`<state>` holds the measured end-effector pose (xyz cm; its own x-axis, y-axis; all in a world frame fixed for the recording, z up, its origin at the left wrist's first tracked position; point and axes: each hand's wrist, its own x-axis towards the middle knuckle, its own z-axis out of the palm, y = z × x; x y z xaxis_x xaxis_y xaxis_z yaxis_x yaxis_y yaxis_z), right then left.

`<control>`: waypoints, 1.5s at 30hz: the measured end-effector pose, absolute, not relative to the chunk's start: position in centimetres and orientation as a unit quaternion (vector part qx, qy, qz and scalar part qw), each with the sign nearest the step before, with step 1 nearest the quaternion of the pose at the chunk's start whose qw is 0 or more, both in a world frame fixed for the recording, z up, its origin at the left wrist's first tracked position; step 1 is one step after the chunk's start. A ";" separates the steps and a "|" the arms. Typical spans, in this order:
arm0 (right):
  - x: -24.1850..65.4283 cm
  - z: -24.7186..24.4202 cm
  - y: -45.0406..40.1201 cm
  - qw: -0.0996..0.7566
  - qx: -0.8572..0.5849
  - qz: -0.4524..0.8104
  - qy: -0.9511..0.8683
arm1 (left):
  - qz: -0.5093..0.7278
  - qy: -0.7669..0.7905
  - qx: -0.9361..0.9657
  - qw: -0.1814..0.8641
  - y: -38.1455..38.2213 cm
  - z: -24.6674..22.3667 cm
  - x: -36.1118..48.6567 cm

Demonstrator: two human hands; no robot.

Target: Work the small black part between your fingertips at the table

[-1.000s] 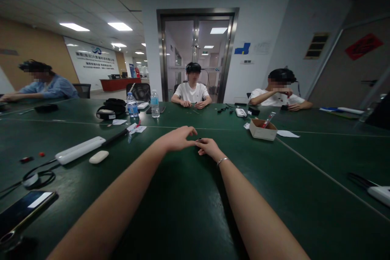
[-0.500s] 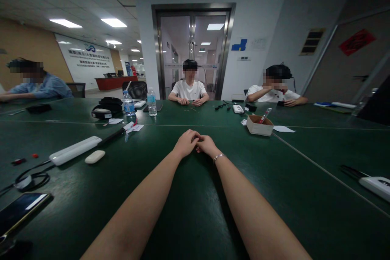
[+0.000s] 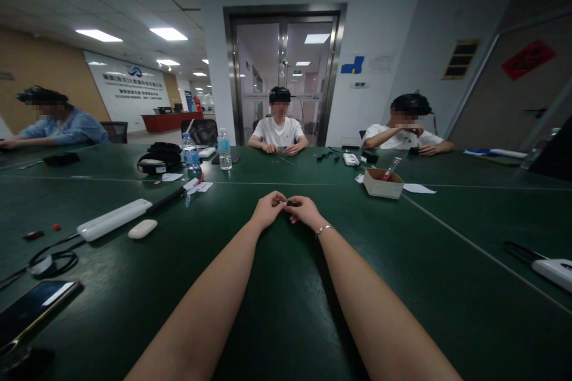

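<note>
Both arms reach forward over the dark green table (image 3: 286, 286), and the hands meet near its middle. My left hand (image 3: 269, 210) is closed in a pinch, its fingertips at a tiny pale thing (image 3: 283, 203). Opposite it, my right hand (image 3: 304, 212) also pinches, with a small dark bit showing at its fingertips. What either hand holds is too small to name, and the fingers partly cover it. A bracelet (image 3: 322, 230) circles the right wrist.
Left of my arms lie a white oval case (image 3: 143, 229), a long white device (image 3: 115, 220) with a cable, and a phone (image 3: 38, 309). Two water bottles (image 3: 224, 150) stand farther back. An open box (image 3: 383, 183) sits right of centre. Several people sit around the table.
My hands have drawn slightly apart at the fingertips, and the tiny pale thing now shows between them. The whole view has shifted a little.
</note>
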<state>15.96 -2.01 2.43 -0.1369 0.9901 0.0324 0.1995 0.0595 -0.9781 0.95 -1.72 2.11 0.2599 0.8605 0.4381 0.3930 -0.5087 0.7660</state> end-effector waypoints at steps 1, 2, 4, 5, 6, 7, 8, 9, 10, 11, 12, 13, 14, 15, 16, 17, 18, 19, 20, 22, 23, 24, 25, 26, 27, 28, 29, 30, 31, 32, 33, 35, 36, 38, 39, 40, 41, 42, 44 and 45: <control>16.0 2.4 -2.0 0.426 -0.501 0.474 -0.585 | 0.438 0.422 0.745 0.272 -1.7 2.0 0.9; 16.0 2.5 -2.0 0.430 -0.498 0.484 -0.577 | 0.433 0.426 0.744 0.280 -1.6 2.0 0.9; 16.2 2.6 -2.0 0.439 -0.492 0.510 -0.552 | 0.426 0.431 0.741 0.291 -1.5 1.8 0.9; 16.3 2.7 -2.1 0.442 -0.489 0.525 -0.538 | 0.424 0.434 0.738 0.295 -1.5 1.7 0.9; 16.4 2.8 -2.1 0.445 -0.487 0.538 -0.525 | 0.424 0.438 0.734 0.299 -1.4 1.7 0.9; 16.5 2.9 -2.2 0.448 -0.486 0.548 -0.513 | 0.425 0.440 0.731 0.303 -1.2 1.6 0.9; 16.6 3.0 -2.2 0.451 -0.486 0.554 -0.504 | 0.427 0.442 0.727 0.307 -1.1 1.5 0.9; 16.6 3.0 -2.2 0.455 -0.486 0.557 -0.496 | 0.430 0.444 0.723 0.310 -1.0 1.5 0.9; 16.7 3.1 -2.3 0.458 -0.486 0.560 -0.489 | 0.431 0.444 0.720 0.313 -0.9 1.4 0.9; 16.7 3.1 -2.3 0.463 -0.486 0.562 -0.483 | 0.433 0.443 0.719 0.315 -0.8 1.3 0.8; 16.8 3.1 -2.3 0.467 -0.487 0.564 -0.476 | 0.434 0.441 0.718 0.319 -0.7 1.3 0.8; 16.8 3.0 -2.2 0.471 -0.486 0.567 -0.470 | 0.434 0.440 0.717 0.323 -0.7 1.2 0.8; 16.8 3.0 -2.1 0.474 -0.486 0.569 -0.464 | 0.433 0.439 0.716 0.328 -0.7 1.2 0.8; 16.9 2.9 -2.1 0.477 -0.484 0.572 -0.459 | 0.431 0.439 0.715 0.333 -0.7 1.2 0.8; 16.9 2.9 -2.0 0.479 -0.482 0.574 -0.456 | 0.429 0.439 0.713 0.337 -0.7 1.2 0.8; 16.9 2.8 -2.0 0.481 -0.480 0.576 -0.455 | 0.429 0.441 0.712 0.339 -0.7 1.2 0.7; 17.0 2.8 -2.0 0.483 -0.477 0.578 -0.454 | 0.429 0.442 0.711 0.340 -0.7 1.3 0.7; 17.0 2.8 -2.1 0.486 -0.473 0.580 -0.452 | 0.430 0.443 0.710 0.339 -0.8 1.3 0.7; 17.0 2.9 -2.2 0.489 -0.469 0.583 -0.449 | 0.431 0.444 0.709 0.337 -0.8 1.3 0.7; 17.0 3.0 -2.4 0.494 -0.463 0.589 -0.441 | 0.435 0.445 0.708 0.336 -0.7 1.3 0.7; 17.0 3.1 -2.5 0.497 -0.459 0.593 -0.437 | 0.436 0.444 0.707 0.337 -0.7 1.2 0.7; 17.1 3.1 -2.6 0.500 -0.453 0.596 -0.435 | 0.437 0.441 0.707 0.338 -0.6 1.1 0.7; 17.1 3.1 -2.7 0.502 -0.447 0.599 -0.435 | 0.438 0.439 0.707 0.340 -0.5 1.0 0.7; 17.2 3.2 -2.7 0.503 -0.441 0.602 -0.435 | 0.440 0.437 0.706 0.341 -0.4 0.9 0.7; 17.3 3.1 -2.8 0.501 -0.437 0.605 -0.437 | 0.441 0.435 0.706 0.344 -0.3 0.8 0.6; 17.3 3.1 -2.8 0.499 -0.435 0.607 -0.439 | 0.443 0.432 0.705 0.347 -0.2 0.7 0.6; 17.4 3.1 -2.8 0.495 -0.434 0.609 -0.442 | 0.444 0.430 0.703 0.351 -0.1 0.6 0.6; 17.4 3.1 -2.7 0.491 -0.435 0.610 -0.444 | 0.445 0.427 0.703 0.355 -0.1 0.6 0.5; 17.5 3.1 -2.7 0.488 -0.435 0.611 -0.447 | 0.446 0.423 0.702 0.360 -0.1 0.6 0.5; 17.5 3.1 -2.7 0.485 -0.435 0.611 -0.450 | 0.447 0.419 0.702 0.364 -0.1 0.6 0.5; 17.5 3.1 -2.6 0.483 -0.434 0.611 -0.453 | 0.448 0.416 0.701 0.366 -0.2 0.7 0.5; 17.5 3.0 -2.6 0.479 -0.434 0.609 -0.459 | 0.452 0.411 0.700 0.369 -0.3 0.9 0.5; 17.5 3.0 -2.6 0.478 -0.434 0.608 -0.462 | 0.454 0.411 0.698 0.371 -0.3 0.9 0.5; 17.5 2.9 -2.5 0.476 -0.436 0.606 -0.465 | 0.456 0.410 0.695 0.376 -0.4 1.0 0.5; 17.5 2.9 -2.5 0.475 -0.437 0.605 -0.466 | 0.457 0.408 0.693 0.379 -0.3 1.0 0.5; 17.5 2.8 -2.4 0.475 -0.437 0.605 -0.467 | 0.459 0.404 0.693 0.382 -0.3 1.0 0.5; 17.5 2.7 -2.4 0.475 -0.437 0.604 -0.467 | 0.461 0.400 0.693 0.383 -0.3 0.9 0.5; 17.5 2.7 -2.3 0.475 -0.437 0.603 -0.468 | 0.464 0.395 0.694 0.383 -0.2 0.9 0.5; 17.5 2.6 -2.2 0.477 -0.440 0.597 -0.471 | 0.467 0.389 0.697 0.380 -0.1 0.8 0.5; 17.5 2.5 -2.1 0.478 -0.442 0.594 -0.472 | 0.468 0.387 0.699 0.378 -0.1 0.8 0.4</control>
<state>17.46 -2.15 2.54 -0.1518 0.9856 -0.0748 -0.1505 -0.0978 -0.9838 0.44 -0.09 0.81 0.2623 0.8950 0.3609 0.1881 -0.4142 0.8905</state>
